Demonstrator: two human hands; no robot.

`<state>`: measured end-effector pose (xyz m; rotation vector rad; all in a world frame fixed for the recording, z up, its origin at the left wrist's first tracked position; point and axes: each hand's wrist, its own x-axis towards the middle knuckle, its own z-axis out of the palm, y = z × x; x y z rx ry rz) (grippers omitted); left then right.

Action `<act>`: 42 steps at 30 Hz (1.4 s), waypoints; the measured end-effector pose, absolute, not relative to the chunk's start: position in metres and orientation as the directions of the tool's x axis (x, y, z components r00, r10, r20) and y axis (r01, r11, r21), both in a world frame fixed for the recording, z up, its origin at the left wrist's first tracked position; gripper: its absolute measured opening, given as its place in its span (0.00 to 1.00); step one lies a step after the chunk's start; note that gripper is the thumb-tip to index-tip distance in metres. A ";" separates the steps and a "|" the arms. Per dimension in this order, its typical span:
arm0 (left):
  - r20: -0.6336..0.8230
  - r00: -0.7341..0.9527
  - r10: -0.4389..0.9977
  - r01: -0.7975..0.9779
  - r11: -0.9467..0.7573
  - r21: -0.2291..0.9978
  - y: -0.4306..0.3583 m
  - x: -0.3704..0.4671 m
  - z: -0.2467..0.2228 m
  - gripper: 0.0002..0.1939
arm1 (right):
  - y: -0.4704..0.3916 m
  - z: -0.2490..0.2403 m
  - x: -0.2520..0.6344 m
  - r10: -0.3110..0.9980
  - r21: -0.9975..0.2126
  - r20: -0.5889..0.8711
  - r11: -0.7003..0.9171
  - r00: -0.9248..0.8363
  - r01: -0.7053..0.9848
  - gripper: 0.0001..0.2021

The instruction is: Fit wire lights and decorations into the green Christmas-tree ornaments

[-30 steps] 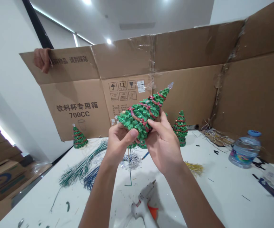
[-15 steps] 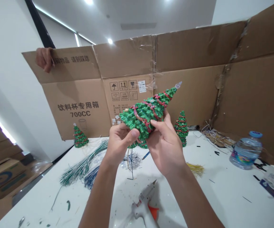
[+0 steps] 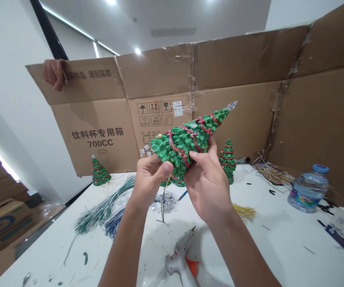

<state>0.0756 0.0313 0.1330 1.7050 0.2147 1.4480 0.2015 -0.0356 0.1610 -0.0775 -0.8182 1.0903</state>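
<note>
Above the white table (image 3: 275,259), the glittery green conical tree (image 3: 186,143) is gripped by fingers of the left hand (image 3: 148,179) and right hand (image 3: 206,185) — should these be loosened, its translucent pointed tip (image 3: 232,105) could be chipped.

held tree (image 3: 186,137): surface rough and knobbly, glossy with glitter; appears to be moulded plastic or resin, exact material not determinable. garland (image 3: 176,149) on it: grainy, sparkling. tip (image 3: 232,105): translucent, smooth, glass-like. glue gun (image 3: 176,263): smooth plastic body, trigger (image 3: 192,266) likewise plastic; nozzle (image 3: 193,229) looks metallic. desk (image 3: 282,255): smooth, lightly glossy. cardboard screen (image 3: 237,115): matt, creased, seams under shiny clear tape (image 3: 193,79). label (image 3: 178,108): paper. bottle (image 3: 309,191): transparent, glossy plastic; cap (image 3: 320,168): plastic. yellow strands (image 3: 245,213): wire-like, material uncertain.
</note>
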 end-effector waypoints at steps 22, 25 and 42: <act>0.724 0.317 0.612 -0.430 -0.588 0.685 0.030 0.078 0.132 0.19 | -0.037 0.162 0.201 0.795 -0.499 0.554 0.555 0.248 -0.665 0.41; 0.733 0.305 0.608 -0.449 -0.587 0.674 0.030 0.082 0.132 0.21 | -0.037 0.162 0.202 0.789 -0.477 0.562 0.555 0.249 -0.682 0.41; 0.707 0.294 0.643 -0.444 -0.564 0.697 0.027 0.087 0.134 0.26 | -0.038 0.163 0.205 0.796 -0.500 0.552 0.553 0.246 -0.666 0.39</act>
